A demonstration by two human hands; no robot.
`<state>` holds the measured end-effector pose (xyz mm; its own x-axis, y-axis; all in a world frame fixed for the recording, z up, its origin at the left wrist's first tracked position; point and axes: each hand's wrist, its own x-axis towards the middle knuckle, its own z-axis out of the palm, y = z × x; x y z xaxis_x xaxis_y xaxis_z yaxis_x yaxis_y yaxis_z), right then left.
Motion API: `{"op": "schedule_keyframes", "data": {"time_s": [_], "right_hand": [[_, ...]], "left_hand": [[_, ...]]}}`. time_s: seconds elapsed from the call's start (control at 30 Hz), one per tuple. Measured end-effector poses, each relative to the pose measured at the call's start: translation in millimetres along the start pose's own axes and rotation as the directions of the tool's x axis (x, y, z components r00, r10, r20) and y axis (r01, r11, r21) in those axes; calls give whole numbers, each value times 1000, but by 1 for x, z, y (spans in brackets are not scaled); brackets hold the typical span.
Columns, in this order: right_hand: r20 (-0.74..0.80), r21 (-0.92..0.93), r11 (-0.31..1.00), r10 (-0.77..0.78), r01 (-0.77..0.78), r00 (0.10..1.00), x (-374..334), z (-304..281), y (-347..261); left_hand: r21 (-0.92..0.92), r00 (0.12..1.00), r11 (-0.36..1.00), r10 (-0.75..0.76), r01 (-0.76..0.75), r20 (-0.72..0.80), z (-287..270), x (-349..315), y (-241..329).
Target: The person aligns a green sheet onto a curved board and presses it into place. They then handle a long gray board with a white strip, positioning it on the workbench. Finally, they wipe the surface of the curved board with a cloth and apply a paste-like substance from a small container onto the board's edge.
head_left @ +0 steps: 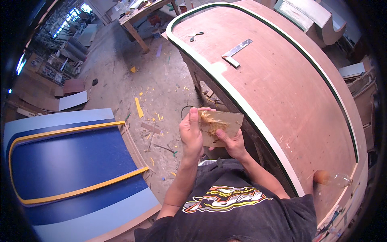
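In front of my body I hold a small flat tan board [233, 119] with an amber, glue-like smear on its face. My left hand [191, 135] is closed on its left edge, thumb up along the side. My right hand [233, 144] grips the lower right part, its thumb pressed on the face beside the smear; the fingers behind the board are mostly hidden. To the right of both hands runs the white edge strip [258, 123] of a large curved wooden panel [278, 88], apart from them.
On the panel lie black scissors [196, 36], a metal try square [238, 52] and a clear bottle with orange contents [322, 177]. A blue panel with yellow trim [72, 157] stands at the left. Yellow scraps [139, 107] litter the floor. Behind is a wooden workbench [141, 18].
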<state>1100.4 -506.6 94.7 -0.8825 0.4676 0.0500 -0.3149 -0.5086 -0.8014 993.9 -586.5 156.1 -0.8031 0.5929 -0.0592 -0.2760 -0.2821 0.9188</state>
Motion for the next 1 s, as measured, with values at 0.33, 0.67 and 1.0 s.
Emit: {"op": "schedule_keyframes", "data": {"time_s": [0.33,0.67,1.0], "right_hand": [[-21,30,1000,9,-9,1000,2,-9,-8],[-17,-4,1000,16,-16,1000,10,-10,-9],[-41,-1,999,42,-42,998,7,-11,-5]], "left_hand": [[53,994,992,112,-112,11,15,-3,-13],[0,999,999,-44,44,-26,9,5,-4],[43,996,998,42,-46,82,4,3,-13]]}}
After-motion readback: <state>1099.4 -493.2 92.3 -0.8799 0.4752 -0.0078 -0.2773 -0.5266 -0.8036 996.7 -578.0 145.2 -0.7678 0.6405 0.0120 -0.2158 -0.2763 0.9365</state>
